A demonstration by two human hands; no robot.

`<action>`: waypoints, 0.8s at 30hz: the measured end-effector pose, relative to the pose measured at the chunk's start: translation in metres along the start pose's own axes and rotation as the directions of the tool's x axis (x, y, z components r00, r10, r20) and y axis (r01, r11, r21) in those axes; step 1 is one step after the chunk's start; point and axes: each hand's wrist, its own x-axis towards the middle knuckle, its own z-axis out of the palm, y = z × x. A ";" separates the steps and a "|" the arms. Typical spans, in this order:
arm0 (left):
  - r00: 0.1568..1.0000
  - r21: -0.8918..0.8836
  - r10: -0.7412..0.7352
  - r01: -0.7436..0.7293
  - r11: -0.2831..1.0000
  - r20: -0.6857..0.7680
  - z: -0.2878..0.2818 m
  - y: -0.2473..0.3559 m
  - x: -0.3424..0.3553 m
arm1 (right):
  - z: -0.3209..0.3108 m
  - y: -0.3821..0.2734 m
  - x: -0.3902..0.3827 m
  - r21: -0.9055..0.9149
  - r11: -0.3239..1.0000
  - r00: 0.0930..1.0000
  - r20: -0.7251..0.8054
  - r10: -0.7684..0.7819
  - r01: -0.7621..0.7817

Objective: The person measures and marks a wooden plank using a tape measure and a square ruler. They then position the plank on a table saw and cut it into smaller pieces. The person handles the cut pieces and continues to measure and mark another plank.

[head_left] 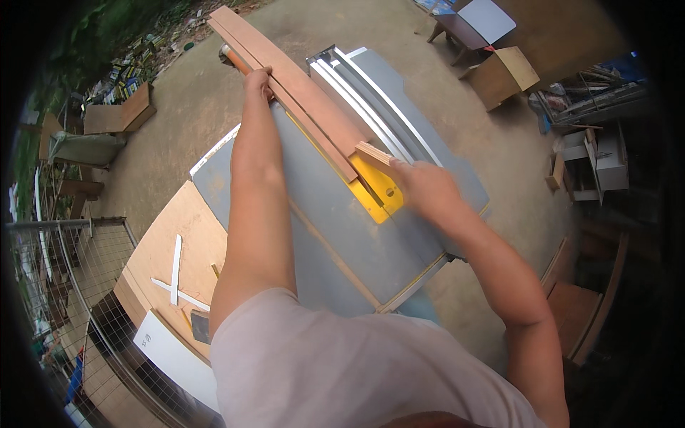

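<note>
A long reddish-brown board [307, 96] lies across the grey table saw [325, 235], its far end overhanging the table. A lengthwise gap separates a narrow strip [314, 134] on its left from the wider part. My left arm is stretched far forward, and my left hand [258, 83] is closed at the left edge of the board. In my right hand [430, 190] is a short wooden stick [374, 155], its tip against the near end of the wider part. Beneath this end is the yellow insert plate [374, 192] with its slot. The blade cannot be made out.
Silvery rails [371, 107] run along the saw's right side. A plywood side table [168, 242] at left bears white strips [176, 267] and a white panel [175, 357]. A wire-mesh fence [75, 285] stands further left. Wooden boxes [503, 77] sit at the far right.
</note>
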 end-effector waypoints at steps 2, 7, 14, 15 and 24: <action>1.000 0.004 0.006 -0.006 1.000 -0.018 -0.007 0.002 0.010 | -0.001 -0.002 0.001 0.010 1.000 0.999 -0.029 -0.024 0.024; 0.998 0.128 -0.048 0.051 0.990 -0.026 0.030 0.008 -0.028 | 0.002 0.009 0.011 0.018 1.000 1.000 0.010 0.016 -0.016; 0.998 0.177 0.004 0.006 0.984 -0.061 0.020 0.038 -0.010 | -0.011 0.000 0.035 0.000 0.998 0.998 0.019 -0.061 0.061; 0.998 0.111 0.029 -0.023 0.994 -0.048 0.018 0.041 0.000 | -0.016 -0.002 0.037 -0.009 0.996 0.996 0.012 -0.086 0.086; 0.988 -0.013 0.153 -0.153 0.988 -0.040 -0.005 0.117 0.062 | 0.033 0.058 -0.005 0.564 0.817 0.951 -0.301 0.067 0.121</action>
